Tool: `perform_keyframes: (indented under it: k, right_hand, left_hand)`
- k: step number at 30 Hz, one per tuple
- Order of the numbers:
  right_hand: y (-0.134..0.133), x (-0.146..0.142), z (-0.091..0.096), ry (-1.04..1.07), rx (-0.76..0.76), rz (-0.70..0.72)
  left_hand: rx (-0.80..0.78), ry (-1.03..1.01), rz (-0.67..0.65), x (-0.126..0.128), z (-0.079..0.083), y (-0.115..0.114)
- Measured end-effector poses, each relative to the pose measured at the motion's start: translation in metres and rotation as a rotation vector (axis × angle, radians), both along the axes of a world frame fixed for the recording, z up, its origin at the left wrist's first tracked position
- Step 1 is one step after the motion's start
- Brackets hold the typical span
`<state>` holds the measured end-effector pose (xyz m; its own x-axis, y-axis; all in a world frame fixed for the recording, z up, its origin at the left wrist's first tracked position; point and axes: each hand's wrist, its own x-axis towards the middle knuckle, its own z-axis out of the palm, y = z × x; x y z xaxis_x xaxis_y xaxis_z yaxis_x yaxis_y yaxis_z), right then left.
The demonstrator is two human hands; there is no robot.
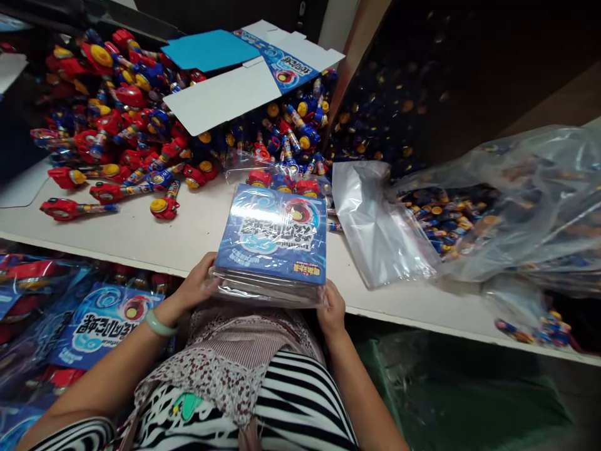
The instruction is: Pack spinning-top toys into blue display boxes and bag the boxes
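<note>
A flat blue printed box wrapped in a clear plastic bag lies at the near edge of the white table. My left hand grips its near left corner, fingers curled around the plastic. My right hand holds the near right corner, fingers closed on the edge. A pale green bangle is on my left wrist.
A heap of red and blue toy launchers covers the table's far left, with unfolded cardboard box blanks on top. A large clear bag of toys lies at right. Packed blue boxes are stacked below the table at left.
</note>
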<state>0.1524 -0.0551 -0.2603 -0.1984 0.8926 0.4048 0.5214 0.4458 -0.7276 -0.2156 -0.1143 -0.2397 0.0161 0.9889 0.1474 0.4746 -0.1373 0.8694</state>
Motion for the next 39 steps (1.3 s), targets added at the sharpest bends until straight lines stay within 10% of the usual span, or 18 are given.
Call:
perform_keyframes:
  k: [11,17,21,26,30,35,39]
  right_hand:
    - [0.031,-0.007,0.011,-0.006,-0.084,-0.021]
    - [-0.021,0.015,0.003,0.093,-0.013,0.086]
    - [-0.060,0.024,-0.009,0.120,0.015,0.213]
    - [-0.055,0.012,-0.010,-0.132,0.164,-0.061]
    - [-0.043,0.001,-0.002,-0.127,0.088,0.000]
    - [-0.043,-0.003,0.008,-0.034,0.051,0.128]
    - [-0.035,-0.004,0.030,0.038,-0.011,0.045]
  left_hand:
    - [0.039,-0.094,0.113,0.002,-0.006,0.006]
    - [-0.136,-0.410,-0.070,-0.003,0.002,-0.011]
    - [-0.120,-0.229,-0.278,-0.012,0.000,-0.026]
    - [0.001,0.053,-0.094,0.000,-0.021,-0.040]
    - [0.033,0.078,0.024,0.011,-0.031,-0.038]
    - [0.007,0.047,-0.176,0.008,-0.018,-0.023]
    - [0.151,0.017,0.143,0.019,0.009,-0.018]
